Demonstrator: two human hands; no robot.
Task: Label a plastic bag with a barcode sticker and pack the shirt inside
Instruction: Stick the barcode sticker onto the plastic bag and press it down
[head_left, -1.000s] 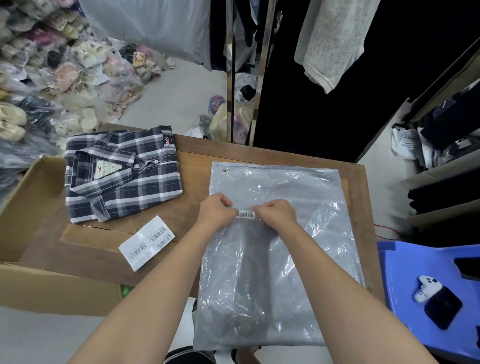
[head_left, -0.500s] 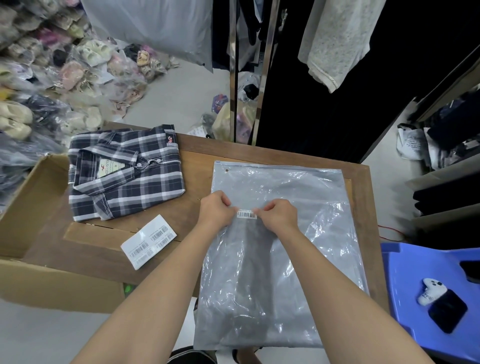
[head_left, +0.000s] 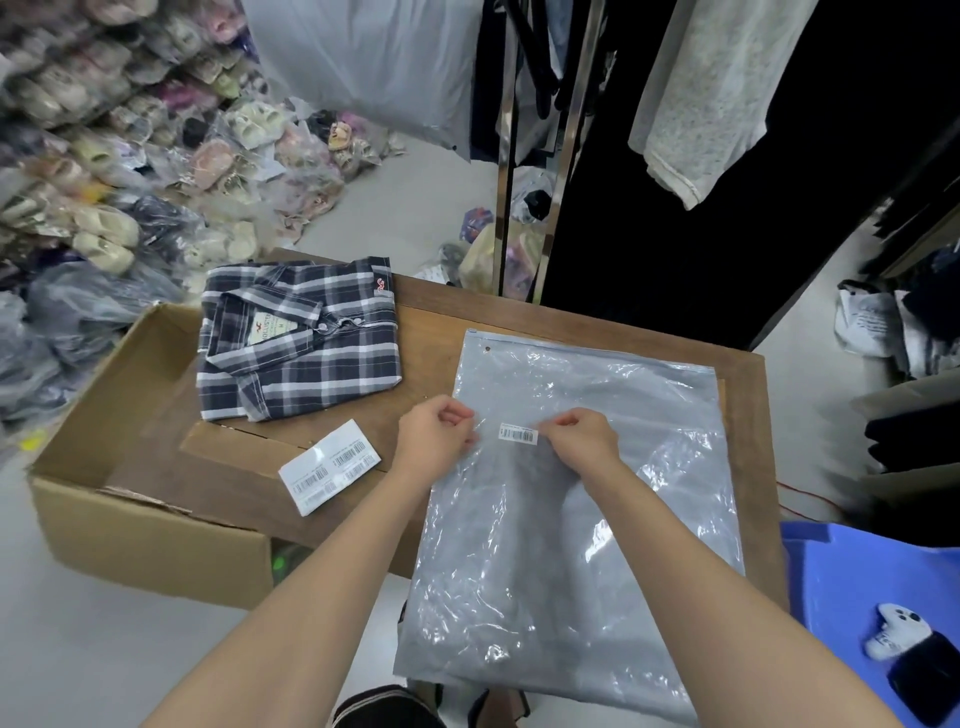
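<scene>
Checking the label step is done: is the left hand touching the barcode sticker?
Apart. The head view shows bare bag between the left hand and the sticker.

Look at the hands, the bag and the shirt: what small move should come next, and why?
Probably reach the left hand to the folded plaid shirt. The barcode sticker already lies flat on the plastic bag, and the shirt sits outside it on the table.

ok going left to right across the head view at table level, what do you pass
brown cardboard box → folded navy plaid shirt → white barcode sticker sheet → left hand → right hand → blue plastic stool
</scene>
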